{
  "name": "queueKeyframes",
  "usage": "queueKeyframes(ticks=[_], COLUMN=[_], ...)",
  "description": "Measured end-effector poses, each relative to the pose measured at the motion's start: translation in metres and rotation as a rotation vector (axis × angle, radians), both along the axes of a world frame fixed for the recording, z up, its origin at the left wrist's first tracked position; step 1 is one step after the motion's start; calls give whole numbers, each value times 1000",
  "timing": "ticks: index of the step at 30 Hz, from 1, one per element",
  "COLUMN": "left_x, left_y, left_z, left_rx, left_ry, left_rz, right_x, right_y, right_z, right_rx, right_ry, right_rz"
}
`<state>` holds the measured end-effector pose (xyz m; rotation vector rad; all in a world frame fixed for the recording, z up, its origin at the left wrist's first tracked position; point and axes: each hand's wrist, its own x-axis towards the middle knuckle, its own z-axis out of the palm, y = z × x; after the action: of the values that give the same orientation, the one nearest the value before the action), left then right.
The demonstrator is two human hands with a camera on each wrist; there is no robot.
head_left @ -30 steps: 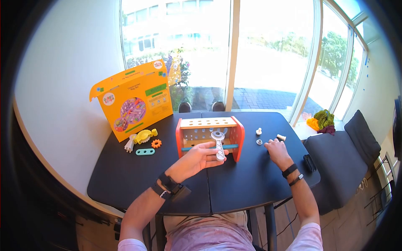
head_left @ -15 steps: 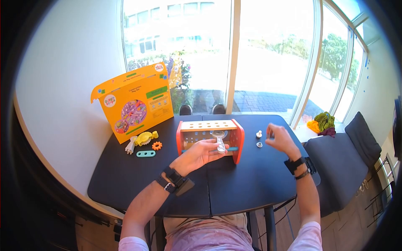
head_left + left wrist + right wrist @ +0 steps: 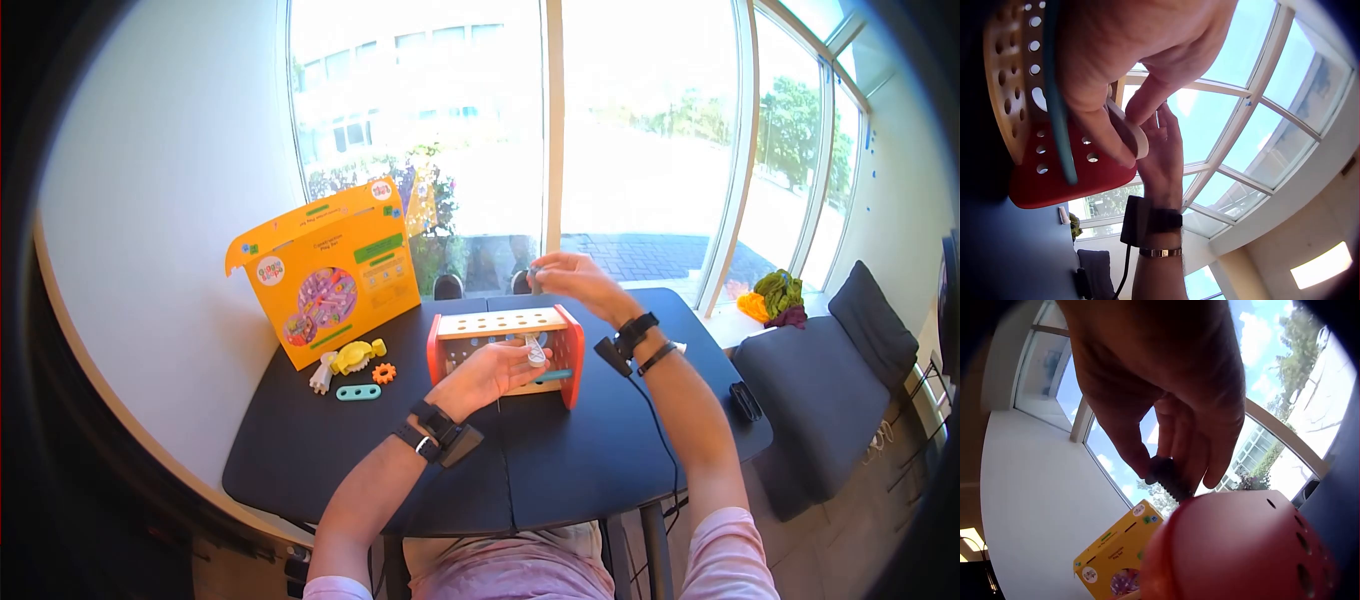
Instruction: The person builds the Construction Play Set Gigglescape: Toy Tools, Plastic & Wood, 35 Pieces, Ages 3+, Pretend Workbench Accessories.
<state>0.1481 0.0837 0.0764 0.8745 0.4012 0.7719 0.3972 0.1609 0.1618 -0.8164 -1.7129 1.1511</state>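
Left hand: closed around a pale toy wrench, thumb and fingers pinching it, near the centre of the frame in front of the perforated toy bench.
Right hand: raised above the toy bench's right end, thumb and fingertips tight on a dark threaded screw.
Toy bench: upright at mid-frame on a black table, between red end panels, a teal bar across its open front.
Progress: both pieces are off the table and in hand; by the look of it, the screw has yet to be joined to either the toy bench or the wrench. An orange gear, a teal strip, a yellow piece and a white piece lie loose left of centre.
Yellow box: standing behind the loose pieces, upper left.
Right wrist view: screw threads plain between the fingertips, a detail too small to make out from the head.
Left wrist view: the pinch on the wrench from close by, and a pale peg at lower left, largely hidden by an arm in the head view.
Head view: the loose pieces, seen from neither wrist.
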Motion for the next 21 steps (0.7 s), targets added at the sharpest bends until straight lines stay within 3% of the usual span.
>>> queueKeyframes(ticks=[7,13,21], left_x=[-3,-4,-5], left_y=[10,13,23], left_z=[-9,-12,-20], left_rx=[10,-11,-72], left_ry=[-27,-62,-93], left_rz=[-21,-14,25], right_x=[-19,-21,-27], right_y=[17,24,35], right_z=[-21,-30,-24], right_rx=[-48,-25,232], right_ry=[-204,-237,-510], right_rz=[36,23,-30])
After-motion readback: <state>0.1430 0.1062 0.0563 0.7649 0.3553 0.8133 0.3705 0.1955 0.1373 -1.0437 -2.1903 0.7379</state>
